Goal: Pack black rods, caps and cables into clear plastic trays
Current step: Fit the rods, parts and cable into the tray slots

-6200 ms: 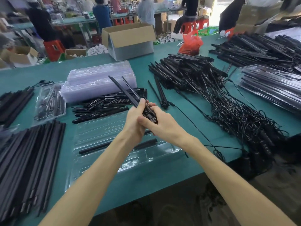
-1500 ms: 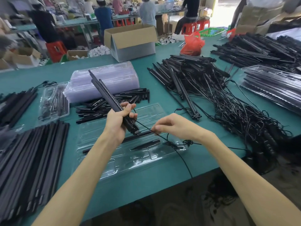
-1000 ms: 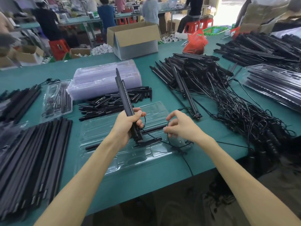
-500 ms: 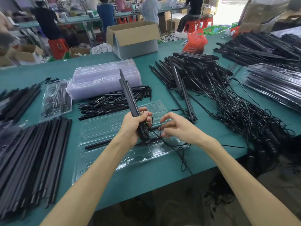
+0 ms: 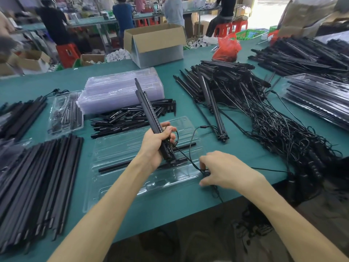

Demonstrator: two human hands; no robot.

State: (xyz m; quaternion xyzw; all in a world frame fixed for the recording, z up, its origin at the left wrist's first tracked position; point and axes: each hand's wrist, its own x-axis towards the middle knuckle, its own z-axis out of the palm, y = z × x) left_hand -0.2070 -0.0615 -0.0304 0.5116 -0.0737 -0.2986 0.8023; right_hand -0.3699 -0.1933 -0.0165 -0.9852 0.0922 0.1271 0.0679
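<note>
My left hand [image 5: 157,143] grips a pair of black rods [image 5: 147,107] near their lower end; they stand tilted, tips pointing away over the table. Their thin black cable [image 5: 190,148] loops from the rod ends down to my right hand [image 5: 224,170], which pinches it at the right end of the clear plastic tray [image 5: 117,150] in front of me. A black rod [image 5: 113,167] and a short black piece lie in the tray.
Short black caps [image 5: 132,118] are heaped behind the tray, by a stack of clear trays [image 5: 120,89]. Long rods [image 5: 37,176] lie at left, cabled rods [image 5: 236,87] and tangled cables [image 5: 283,133] at right. A cardboard box [image 5: 156,44] stands behind. Filled trays [image 5: 319,99] sit far right.
My right hand has dropped with the cable from beside the rods to the tray's right end. The left hand keeps the rods in nearly the same place.
</note>
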